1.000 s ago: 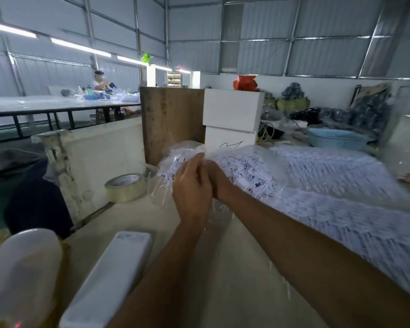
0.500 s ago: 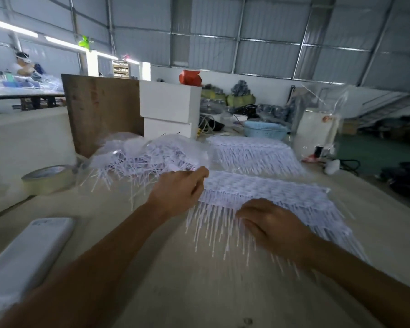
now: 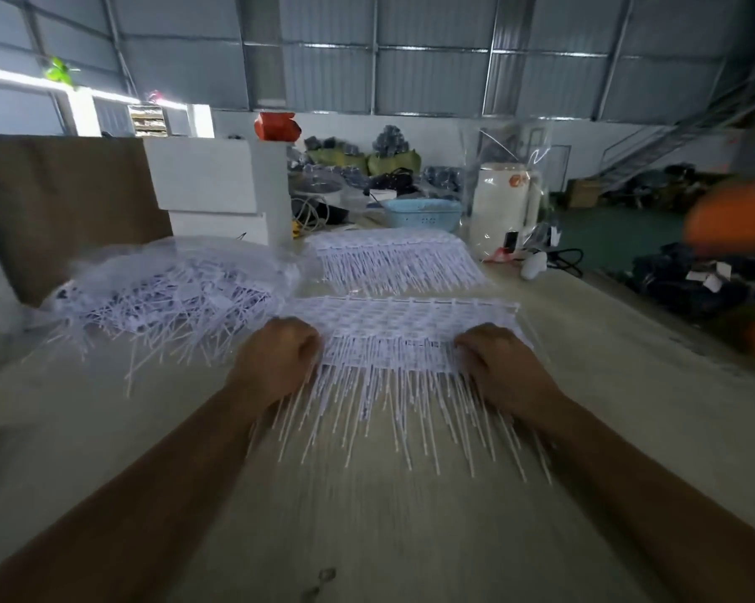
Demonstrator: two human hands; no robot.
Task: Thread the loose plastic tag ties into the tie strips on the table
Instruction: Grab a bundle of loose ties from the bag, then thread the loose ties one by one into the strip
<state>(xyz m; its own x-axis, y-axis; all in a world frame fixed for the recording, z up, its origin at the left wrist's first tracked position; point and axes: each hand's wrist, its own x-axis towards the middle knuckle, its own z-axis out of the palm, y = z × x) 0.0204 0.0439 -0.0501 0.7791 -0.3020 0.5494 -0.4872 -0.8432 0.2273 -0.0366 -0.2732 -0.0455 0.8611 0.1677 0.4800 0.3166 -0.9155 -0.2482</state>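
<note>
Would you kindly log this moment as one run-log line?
left hand: grips near tie strip | right hand: grips strip | loose ties: piled left

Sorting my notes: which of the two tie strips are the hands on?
The nearer tie strip, gripped by left hand and right hand; the farther strip lies untouched.

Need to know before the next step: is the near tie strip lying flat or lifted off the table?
Flat. The strip lies spread on the table, ties fanning toward the person, left hand and right hand at its ends.

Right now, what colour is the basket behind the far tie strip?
Light blue basket, clearest in the head view, the only one.
</note>
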